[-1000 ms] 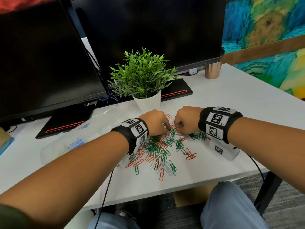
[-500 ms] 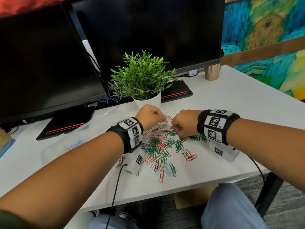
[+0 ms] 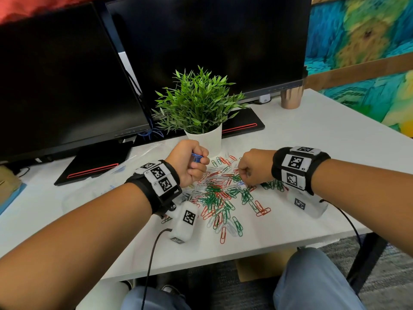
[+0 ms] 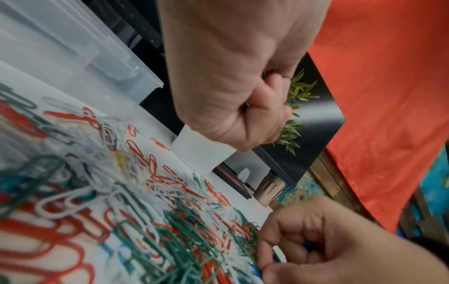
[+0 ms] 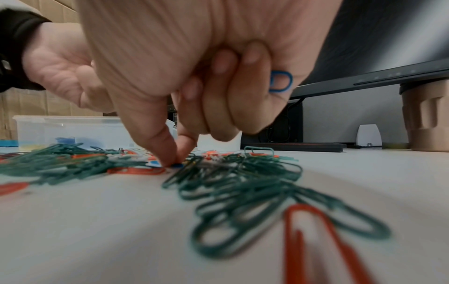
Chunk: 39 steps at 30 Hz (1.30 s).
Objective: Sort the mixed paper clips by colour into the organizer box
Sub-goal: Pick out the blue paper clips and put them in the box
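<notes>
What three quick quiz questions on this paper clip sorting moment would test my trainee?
1. True or false: the left hand holds blue paper clips.
2. Which colour is the clip that the right hand fingers pinch on the table: A red, B blue, C green?
3. Fill in: the organizer box lies on the person's ____ side.

Key: 1 true; 2 B; 3 left.

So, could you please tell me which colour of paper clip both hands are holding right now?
Blue: the left hand holds blue clips lifted above the pile, and the right hand has one blue clip tucked in its curled fingers. The red, green and white clips lie on the desk.
</notes>
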Each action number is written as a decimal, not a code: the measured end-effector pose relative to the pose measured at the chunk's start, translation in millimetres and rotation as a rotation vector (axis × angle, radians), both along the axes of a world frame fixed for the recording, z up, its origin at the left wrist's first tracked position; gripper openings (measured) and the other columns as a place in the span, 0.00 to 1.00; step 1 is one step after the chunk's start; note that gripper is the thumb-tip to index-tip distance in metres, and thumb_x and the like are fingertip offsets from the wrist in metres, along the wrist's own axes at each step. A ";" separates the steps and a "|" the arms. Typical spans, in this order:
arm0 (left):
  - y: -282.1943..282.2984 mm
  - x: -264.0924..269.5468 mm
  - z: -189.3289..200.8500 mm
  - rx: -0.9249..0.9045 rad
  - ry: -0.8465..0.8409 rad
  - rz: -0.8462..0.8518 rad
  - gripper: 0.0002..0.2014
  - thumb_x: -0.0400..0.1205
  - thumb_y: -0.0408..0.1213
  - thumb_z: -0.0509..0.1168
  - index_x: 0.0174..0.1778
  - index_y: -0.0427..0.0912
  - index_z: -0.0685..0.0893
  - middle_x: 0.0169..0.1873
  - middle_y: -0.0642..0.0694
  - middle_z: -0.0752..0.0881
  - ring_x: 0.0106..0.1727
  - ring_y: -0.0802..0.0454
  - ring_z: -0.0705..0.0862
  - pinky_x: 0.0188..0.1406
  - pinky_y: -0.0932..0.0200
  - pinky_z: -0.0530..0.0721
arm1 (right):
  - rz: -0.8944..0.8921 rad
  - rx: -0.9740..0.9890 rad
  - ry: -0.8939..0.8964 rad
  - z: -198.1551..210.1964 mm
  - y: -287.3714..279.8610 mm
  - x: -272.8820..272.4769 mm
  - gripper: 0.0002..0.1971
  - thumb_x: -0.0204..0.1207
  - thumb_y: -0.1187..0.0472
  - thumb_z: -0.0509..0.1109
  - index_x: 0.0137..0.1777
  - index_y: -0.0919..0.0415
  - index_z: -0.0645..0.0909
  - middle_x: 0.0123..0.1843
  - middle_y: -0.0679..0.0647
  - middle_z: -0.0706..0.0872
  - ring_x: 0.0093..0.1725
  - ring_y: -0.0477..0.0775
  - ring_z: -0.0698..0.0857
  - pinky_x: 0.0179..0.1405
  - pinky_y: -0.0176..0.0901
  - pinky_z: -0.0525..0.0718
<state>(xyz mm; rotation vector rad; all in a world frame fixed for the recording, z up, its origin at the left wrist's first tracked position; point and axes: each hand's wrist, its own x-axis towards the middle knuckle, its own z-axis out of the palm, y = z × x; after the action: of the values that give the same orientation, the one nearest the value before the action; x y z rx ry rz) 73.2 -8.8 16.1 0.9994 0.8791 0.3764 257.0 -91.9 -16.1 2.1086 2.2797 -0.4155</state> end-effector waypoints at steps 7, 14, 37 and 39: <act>10.6 -38.2 -4.5 -0.150 0.026 0.166 0.07 0.77 0.33 0.50 0.33 0.41 0.70 0.22 0.50 0.68 0.13 0.59 0.60 0.07 0.73 0.55 | -0.029 -0.127 -0.016 -4.7 3.5 -0.4 0.06 0.73 0.59 0.68 0.37 0.59 0.79 0.34 0.54 0.79 0.34 0.52 0.75 0.35 0.43 0.76; 9.5 -66.0 -10.2 -0.261 -0.016 0.225 0.10 0.79 0.35 0.50 0.32 0.41 0.69 0.22 0.48 0.69 0.14 0.59 0.64 0.05 0.72 0.58 | -0.104 -0.011 0.047 18.2 8.3 -14.8 0.15 0.79 0.54 0.64 0.33 0.61 0.72 0.33 0.55 0.76 0.34 0.53 0.72 0.36 0.45 0.72; -13.7 -84.4 -34.2 -0.503 -0.600 0.546 0.17 0.89 0.36 0.49 0.54 0.28 0.81 0.44 0.33 0.86 0.46 0.40 0.85 0.38 0.43 0.89 | 0.108 0.028 0.457 65.8 59.5 -156.0 0.16 0.76 0.77 0.62 0.50 0.65 0.90 0.43 0.58 0.91 0.41 0.50 0.90 0.44 0.39 0.89; -12.5 -89.2 -30.1 -0.506 -0.534 0.598 0.16 0.89 0.37 0.51 0.43 0.30 0.78 0.33 0.38 0.81 0.34 0.48 0.80 0.23 0.60 0.86 | 0.068 0.135 0.553 64.4 63.5 -156.6 0.16 0.74 0.79 0.61 0.46 0.66 0.90 0.40 0.58 0.91 0.39 0.50 0.90 0.39 0.35 0.88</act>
<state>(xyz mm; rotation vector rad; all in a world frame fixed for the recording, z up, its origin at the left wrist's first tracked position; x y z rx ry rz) -16.0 -21.3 -14.0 0.1282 0.7105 0.8329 100.4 -28.5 48.3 2.1768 2.7168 -0.9745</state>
